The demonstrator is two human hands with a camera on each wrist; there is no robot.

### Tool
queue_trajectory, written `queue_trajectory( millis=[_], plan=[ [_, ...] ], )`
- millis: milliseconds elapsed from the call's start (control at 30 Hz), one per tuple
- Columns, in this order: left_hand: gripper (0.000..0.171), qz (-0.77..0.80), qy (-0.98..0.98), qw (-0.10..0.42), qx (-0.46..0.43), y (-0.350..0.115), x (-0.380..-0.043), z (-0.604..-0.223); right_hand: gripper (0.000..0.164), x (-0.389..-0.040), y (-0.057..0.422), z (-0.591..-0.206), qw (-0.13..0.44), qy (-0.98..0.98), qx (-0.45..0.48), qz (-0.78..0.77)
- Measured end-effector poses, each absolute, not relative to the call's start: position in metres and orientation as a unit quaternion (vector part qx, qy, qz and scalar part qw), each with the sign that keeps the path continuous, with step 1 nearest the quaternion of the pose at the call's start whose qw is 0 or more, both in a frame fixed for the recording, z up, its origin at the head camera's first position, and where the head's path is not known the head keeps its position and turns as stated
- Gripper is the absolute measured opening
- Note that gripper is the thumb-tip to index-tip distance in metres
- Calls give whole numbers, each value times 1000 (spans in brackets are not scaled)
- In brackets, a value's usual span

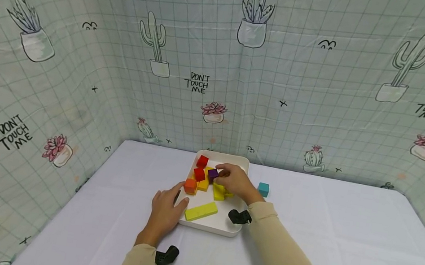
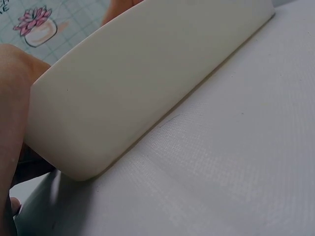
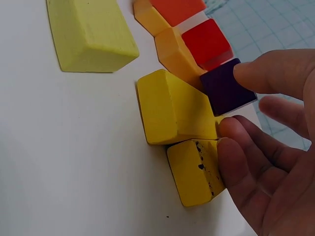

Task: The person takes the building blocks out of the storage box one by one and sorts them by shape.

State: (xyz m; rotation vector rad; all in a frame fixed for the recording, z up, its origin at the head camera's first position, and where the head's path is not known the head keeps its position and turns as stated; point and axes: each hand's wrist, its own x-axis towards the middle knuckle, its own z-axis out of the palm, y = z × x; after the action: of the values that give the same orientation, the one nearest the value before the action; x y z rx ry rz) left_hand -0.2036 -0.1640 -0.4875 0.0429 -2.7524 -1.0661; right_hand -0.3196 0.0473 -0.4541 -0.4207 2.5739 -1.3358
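1. Left hand (image 1: 164,209) grips the white tray (image 1: 207,229) by its left rim; a firm hold should stop it sliding on the counter (image 1: 101,225)
2. Right hand (image 1: 237,183) pinches the purple cube (image 3: 224,91) over the tray, beside a red cube (image 3: 206,43)
3. A light, level pinch would spare nearby yellow blocks (image 3: 156,108) a knock

Your head view looks forward and down from above your beige fabric sleeves (image 1: 282,246), well back from the shallow white rectangular tray (image 1: 207,229), and reaches the pale green grid-printed cloth backdrop (image 1: 287,61). Your left wrist view sits low and tilted, close to the tray's outer wall. Your right wrist view looks down, slanted, from near over the tray's inside, past your right hand (image 1: 235,182). Head and right wrist share the dark purple cube (image 1: 212,173); all 3 views catch the tray and backdrop.
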Motion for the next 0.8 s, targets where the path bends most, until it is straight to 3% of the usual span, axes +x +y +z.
queue_trajectory(
  millis=[233,800],
  plan=[
    [55,-360,-928,93,20,-164,-205,-489,55,-320,45,-455,107,874,-139,-452],
    [55,-358,-929,95,17,-164,-204,-489,37,-318,46,-456,99,886,-139,-431]
  ],
)
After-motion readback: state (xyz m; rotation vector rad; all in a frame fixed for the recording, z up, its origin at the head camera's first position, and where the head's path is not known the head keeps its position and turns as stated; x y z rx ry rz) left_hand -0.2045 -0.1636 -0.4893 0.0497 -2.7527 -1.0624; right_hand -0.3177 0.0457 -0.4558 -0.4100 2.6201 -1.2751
